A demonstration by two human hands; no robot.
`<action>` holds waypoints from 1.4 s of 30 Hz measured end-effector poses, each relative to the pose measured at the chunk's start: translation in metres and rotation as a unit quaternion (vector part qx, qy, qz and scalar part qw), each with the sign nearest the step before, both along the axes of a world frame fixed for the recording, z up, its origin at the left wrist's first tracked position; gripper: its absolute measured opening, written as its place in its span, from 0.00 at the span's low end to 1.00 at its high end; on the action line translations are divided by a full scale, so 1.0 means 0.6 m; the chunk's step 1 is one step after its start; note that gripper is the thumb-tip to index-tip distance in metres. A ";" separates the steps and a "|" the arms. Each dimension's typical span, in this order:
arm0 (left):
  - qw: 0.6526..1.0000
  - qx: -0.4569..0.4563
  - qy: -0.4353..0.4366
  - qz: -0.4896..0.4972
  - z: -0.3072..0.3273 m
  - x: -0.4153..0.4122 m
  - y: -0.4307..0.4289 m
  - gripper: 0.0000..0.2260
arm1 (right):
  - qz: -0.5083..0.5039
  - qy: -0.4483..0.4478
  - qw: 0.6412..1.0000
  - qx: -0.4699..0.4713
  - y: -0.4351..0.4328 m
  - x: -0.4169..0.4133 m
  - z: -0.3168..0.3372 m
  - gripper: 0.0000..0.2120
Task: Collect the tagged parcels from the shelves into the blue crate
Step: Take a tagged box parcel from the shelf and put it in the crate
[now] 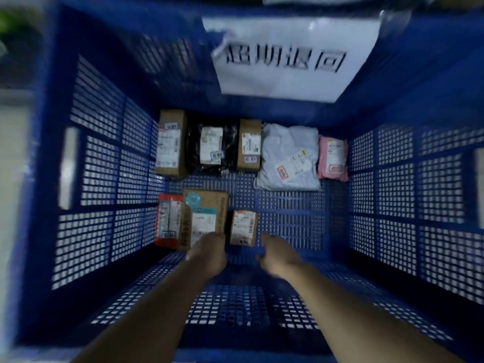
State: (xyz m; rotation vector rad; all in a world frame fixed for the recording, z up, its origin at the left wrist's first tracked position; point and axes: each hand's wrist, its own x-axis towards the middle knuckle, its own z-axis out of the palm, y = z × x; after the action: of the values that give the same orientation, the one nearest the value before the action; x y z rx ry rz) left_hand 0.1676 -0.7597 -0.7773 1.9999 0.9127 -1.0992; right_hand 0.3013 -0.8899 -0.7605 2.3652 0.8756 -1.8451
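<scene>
Perforated plastic crate [99, 163]; cardboard boxes [170, 142]; glossy polybags [288, 153]

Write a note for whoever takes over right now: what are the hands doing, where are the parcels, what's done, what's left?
Left hand: down in the blue crate, at the near edge of the big brown box; grip too blurred to tell.
Right hand: beside the small box, looks empty.
Done: eight parcels lie on the crate floor, five in the far row, three in the near row.
Left: shelves are out of view, so check them for more tagged parcels.
</scene>
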 end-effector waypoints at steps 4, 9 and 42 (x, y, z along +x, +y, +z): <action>0.994 0.099 -0.019 -0.048 0.142 -0.011 0.036 0.19 | 0.048 -0.080 0.995 0.044 0.048 0.007 0.133 0.27; 0.983 0.173 -0.034 -0.043 0.317 -0.030 0.069 0.19 | 0.097 -0.150 0.977 0.115 0.119 0.000 0.307 0.20; 0.839 0.489 -0.097 0.219 0.978 -0.584 0.334 0.07 | 0.394 -0.290 0.772 0.406 0.551 -0.477 0.956 0.23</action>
State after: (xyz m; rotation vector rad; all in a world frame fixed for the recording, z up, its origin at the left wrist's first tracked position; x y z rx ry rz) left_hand -0.1829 -0.5595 -0.1905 2.3724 1.9549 -0.1068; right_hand 0.0150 -0.5595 -0.1867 2.0202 2.3417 -0.3734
